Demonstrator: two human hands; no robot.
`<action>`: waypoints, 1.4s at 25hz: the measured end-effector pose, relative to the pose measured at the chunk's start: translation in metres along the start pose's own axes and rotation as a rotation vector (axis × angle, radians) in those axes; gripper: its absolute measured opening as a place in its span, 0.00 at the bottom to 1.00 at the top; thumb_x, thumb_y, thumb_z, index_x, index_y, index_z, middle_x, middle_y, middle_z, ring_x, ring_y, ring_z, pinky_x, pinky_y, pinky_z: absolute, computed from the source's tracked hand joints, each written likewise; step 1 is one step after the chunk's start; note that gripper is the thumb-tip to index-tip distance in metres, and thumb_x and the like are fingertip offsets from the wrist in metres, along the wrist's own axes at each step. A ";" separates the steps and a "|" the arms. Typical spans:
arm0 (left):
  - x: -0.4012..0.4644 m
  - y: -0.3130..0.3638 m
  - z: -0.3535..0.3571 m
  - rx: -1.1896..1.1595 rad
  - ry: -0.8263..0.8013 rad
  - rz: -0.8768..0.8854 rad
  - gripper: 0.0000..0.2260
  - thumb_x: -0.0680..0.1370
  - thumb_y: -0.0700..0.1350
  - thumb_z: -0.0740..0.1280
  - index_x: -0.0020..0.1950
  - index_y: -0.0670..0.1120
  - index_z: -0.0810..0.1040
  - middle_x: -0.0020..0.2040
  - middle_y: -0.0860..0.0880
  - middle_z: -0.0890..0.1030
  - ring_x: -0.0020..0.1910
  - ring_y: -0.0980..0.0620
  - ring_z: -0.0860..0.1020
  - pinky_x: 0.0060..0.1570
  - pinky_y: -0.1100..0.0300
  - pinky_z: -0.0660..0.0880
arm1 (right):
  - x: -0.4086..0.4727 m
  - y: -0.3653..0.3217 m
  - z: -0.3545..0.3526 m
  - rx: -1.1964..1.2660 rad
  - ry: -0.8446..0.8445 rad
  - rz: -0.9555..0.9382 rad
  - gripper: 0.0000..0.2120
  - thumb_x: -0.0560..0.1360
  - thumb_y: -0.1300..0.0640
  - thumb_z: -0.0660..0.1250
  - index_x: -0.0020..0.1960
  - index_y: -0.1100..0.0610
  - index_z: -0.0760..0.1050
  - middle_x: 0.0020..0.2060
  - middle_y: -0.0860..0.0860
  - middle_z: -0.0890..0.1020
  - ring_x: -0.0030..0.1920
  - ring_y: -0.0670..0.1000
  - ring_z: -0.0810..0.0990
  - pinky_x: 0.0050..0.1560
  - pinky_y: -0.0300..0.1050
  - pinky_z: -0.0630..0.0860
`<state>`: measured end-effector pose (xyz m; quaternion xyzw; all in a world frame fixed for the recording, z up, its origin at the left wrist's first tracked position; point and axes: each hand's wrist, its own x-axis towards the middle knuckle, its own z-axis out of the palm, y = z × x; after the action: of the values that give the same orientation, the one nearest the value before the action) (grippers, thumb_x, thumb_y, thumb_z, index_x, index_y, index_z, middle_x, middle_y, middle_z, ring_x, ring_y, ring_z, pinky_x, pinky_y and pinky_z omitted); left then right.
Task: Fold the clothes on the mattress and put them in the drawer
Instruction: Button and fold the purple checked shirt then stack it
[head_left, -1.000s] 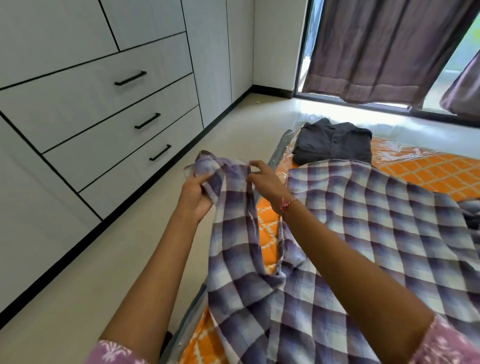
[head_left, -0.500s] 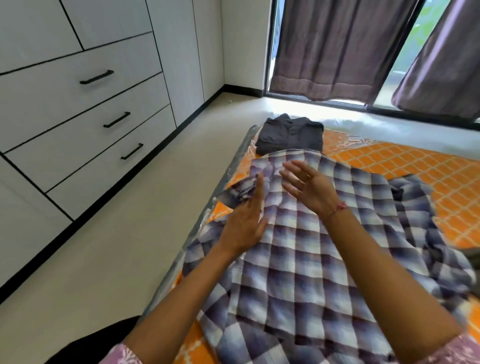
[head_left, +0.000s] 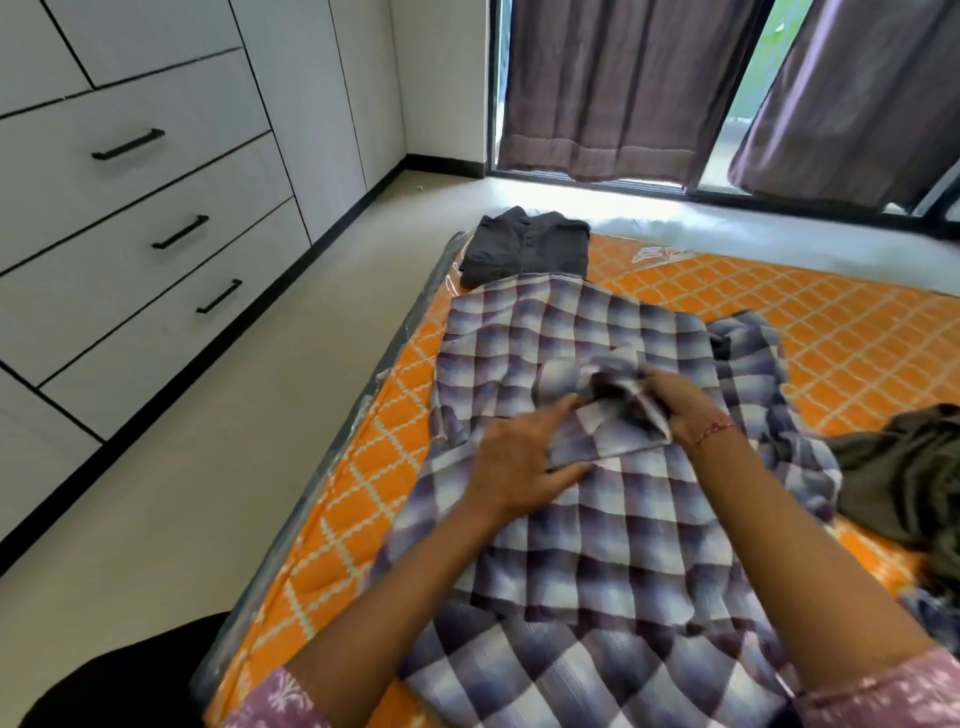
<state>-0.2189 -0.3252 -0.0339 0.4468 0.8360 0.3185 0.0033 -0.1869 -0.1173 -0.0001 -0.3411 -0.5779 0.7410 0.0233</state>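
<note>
1. Leftmost, three drawers (head_left: 156, 171) with dark handles sit shut in the white cabinet wall, well apart from the mattress (head_left: 831, 332) across a strip of floor.
2. Next, the left hand (head_left: 511, 467) lies flat on the checked shirt (head_left: 597, 545), its fingers (head_left: 558, 410) straight and held close together, pressing the folded-in sleeve down.
3. Beyond it, at the far end of the mattress, one dark grey shirt (head_left: 524, 247) lies already folded, touching the checked shirt's far edge.
4. Middle: the checked shirt is spread face-down along the mattress's left side; its cloth looks light, soft and limp, likely to slide and crease, so I would take it by seams, cuffs or the fold edges and smooth it flat afterwards.
5. Just right, the right hand (head_left: 680, 410) pinches the bunched sleeve end between curled fingers.
6. Farthest right, one olive garment (head_left: 904, 478) lies crumpled, not yet folded.
7. Count: three garments in view, one folded, one in hand, one waiting; two hands; three drawers.
</note>
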 end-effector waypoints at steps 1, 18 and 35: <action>-0.010 -0.014 -0.004 0.196 -0.066 -0.118 0.36 0.70 0.63 0.67 0.75 0.51 0.61 0.65 0.45 0.75 0.60 0.45 0.76 0.56 0.48 0.74 | -0.001 0.003 -0.018 0.134 0.057 -0.049 0.12 0.82 0.66 0.49 0.54 0.59 0.70 0.29 0.53 0.82 0.24 0.44 0.79 0.27 0.36 0.75; -0.197 -0.002 0.026 0.525 -0.124 -0.017 0.09 0.69 0.43 0.64 0.48 0.49 0.69 0.45 0.46 0.74 0.36 0.49 0.77 0.20 0.63 0.64 | -0.078 0.148 -0.033 0.699 0.218 0.031 0.12 0.78 0.53 0.61 0.60 0.54 0.76 0.42 0.52 0.85 0.50 0.54 0.79 0.50 0.53 0.77; -0.217 0.004 -0.020 0.679 -0.329 -0.200 0.20 0.75 0.40 0.67 0.66 0.45 0.70 0.54 0.41 0.74 0.43 0.39 0.79 0.30 0.55 0.66 | -0.116 0.188 0.010 0.326 0.724 -0.107 0.13 0.76 0.61 0.67 0.60 0.59 0.73 0.47 0.55 0.79 0.49 0.54 0.78 0.43 0.45 0.77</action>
<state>-0.0916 -0.4966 -0.0762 0.3841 0.9215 -0.0539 0.0203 -0.0358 -0.2374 -0.1077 -0.5416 -0.4241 0.6526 0.3177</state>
